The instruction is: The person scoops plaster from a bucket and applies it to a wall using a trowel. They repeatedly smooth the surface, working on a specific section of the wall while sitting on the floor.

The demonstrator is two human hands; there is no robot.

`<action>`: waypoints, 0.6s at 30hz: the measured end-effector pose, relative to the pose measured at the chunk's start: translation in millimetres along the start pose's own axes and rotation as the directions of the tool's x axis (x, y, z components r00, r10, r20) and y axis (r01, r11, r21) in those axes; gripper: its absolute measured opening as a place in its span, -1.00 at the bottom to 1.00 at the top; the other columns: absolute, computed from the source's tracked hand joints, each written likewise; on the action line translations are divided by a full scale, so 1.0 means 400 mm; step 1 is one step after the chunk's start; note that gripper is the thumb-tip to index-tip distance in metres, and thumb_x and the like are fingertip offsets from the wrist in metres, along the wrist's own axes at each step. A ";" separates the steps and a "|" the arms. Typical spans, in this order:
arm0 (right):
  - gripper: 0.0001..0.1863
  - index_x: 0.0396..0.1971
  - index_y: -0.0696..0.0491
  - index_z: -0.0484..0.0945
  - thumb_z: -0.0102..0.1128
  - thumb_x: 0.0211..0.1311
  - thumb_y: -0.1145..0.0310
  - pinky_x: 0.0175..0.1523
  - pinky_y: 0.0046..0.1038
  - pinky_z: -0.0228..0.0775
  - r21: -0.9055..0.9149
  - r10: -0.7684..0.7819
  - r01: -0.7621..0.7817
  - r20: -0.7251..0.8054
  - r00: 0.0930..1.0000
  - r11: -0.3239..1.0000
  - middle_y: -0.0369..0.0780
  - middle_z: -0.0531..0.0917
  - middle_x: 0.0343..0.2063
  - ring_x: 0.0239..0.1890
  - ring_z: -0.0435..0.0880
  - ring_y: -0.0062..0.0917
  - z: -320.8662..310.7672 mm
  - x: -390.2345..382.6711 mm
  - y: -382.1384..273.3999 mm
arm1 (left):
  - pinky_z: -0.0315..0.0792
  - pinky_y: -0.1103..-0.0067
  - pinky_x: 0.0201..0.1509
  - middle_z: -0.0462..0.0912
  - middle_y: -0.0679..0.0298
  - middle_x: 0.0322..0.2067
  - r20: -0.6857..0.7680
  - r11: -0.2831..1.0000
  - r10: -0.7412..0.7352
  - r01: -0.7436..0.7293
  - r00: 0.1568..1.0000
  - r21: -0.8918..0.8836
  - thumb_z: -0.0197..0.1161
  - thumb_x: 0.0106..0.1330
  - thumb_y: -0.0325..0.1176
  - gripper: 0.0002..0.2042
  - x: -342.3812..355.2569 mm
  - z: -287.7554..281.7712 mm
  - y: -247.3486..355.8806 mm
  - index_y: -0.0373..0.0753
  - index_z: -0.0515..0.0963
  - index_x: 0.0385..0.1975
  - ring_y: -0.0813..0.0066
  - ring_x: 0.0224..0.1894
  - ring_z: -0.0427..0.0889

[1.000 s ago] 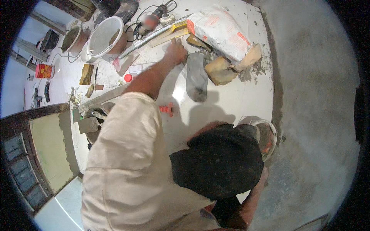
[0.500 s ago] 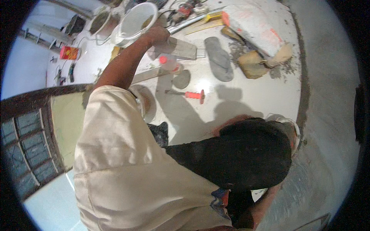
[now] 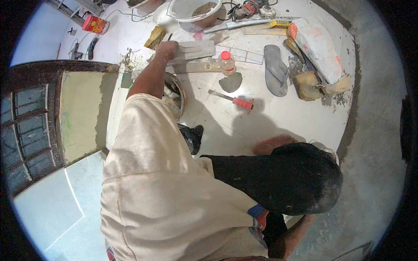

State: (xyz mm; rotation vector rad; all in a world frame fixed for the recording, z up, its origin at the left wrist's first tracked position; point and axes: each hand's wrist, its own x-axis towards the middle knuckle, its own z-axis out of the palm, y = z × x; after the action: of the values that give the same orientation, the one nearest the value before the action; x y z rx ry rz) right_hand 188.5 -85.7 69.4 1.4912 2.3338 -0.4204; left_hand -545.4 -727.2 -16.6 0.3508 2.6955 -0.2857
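Observation:
My left hand (image 3: 167, 51) reaches far forward, its fingers closed on a flat grey rectangular plate that looks like a plastering trowel (image 3: 193, 49). Its handle is hidden by the hand. Just nearer than the plate lies a long metal bar (image 3: 196, 67). To the right of that bar's end stands a clear bottle with a red cap (image 3: 227, 65), and beside the bottle is a flat grey lump (image 3: 230, 82). Closer to me lies a chisel with a red grip (image 3: 237, 101). Only my right forearm (image 3: 300, 230) shows at the lower right; the hand is hidden by my knee.
A white bucket (image 3: 174, 11) with grey material stands at the back. Near it lie a grinder-like power tool (image 3: 249, 9) and a yellow-handled tool (image 3: 274, 25). A grey flip-flop (image 3: 275, 69) and a white sack (image 3: 320, 52) lie right. A round container (image 3: 183, 102) sits below my forearm.
My left hand has moved left with the trowel, away from the white bucket and past the bottle. The whole view has shifted, so the floor items appear farther right.

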 end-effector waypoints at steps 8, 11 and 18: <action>-0.61 -0.15 0.20 0.69 0.14 0.34 0.16 -0.02 -0.02 0.52 -0.054 -0.037 0.037 0.008 0.999 0.998 0.05 0.74 -0.24 -0.14 0.72 0.04 -0.038 0.008 -0.067 | 0.56 0.03 0.08 0.77 0.00 -0.15 -0.114 0.995 -0.034 0.023 0.993 -0.099 0.26 0.23 -0.23 -0.73 -0.005 0.017 0.060 -0.20 0.71 -0.14 -0.01 0.00 0.75; -0.61 -0.14 0.20 0.69 0.14 0.34 0.16 -0.01 -0.03 0.52 -0.073 -0.054 0.055 0.019 0.998 0.996 0.05 0.74 -0.24 -0.13 0.72 0.04 -0.046 0.014 -0.092 | 0.59 0.10 -0.02 0.75 0.05 -0.19 -0.366 0.992 0.054 -0.093 0.929 -0.089 0.35 0.16 -0.15 -0.68 -0.113 -0.002 0.191 -0.18 0.67 -0.16 -0.01 -0.13 0.73; -0.61 -0.14 0.19 0.69 0.15 0.34 0.15 0.00 -0.03 0.52 -0.106 -0.068 0.070 0.018 0.998 0.992 0.05 0.74 -0.23 -0.12 0.71 0.04 -0.054 0.017 -0.103 | 0.34 0.05 0.24 0.80 0.13 -0.15 0.114 0.900 0.436 -0.430 0.893 -0.071 0.31 0.21 -0.17 -0.71 -0.465 0.060 0.442 -0.13 0.79 -0.17 0.12 0.03 0.70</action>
State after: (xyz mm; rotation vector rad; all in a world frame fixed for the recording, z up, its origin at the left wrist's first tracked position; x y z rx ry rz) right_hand 145.5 -87.8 88.6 1.3577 2.3626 -0.3176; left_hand -321.4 -603.0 13.4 0.8729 2.4099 -0.1102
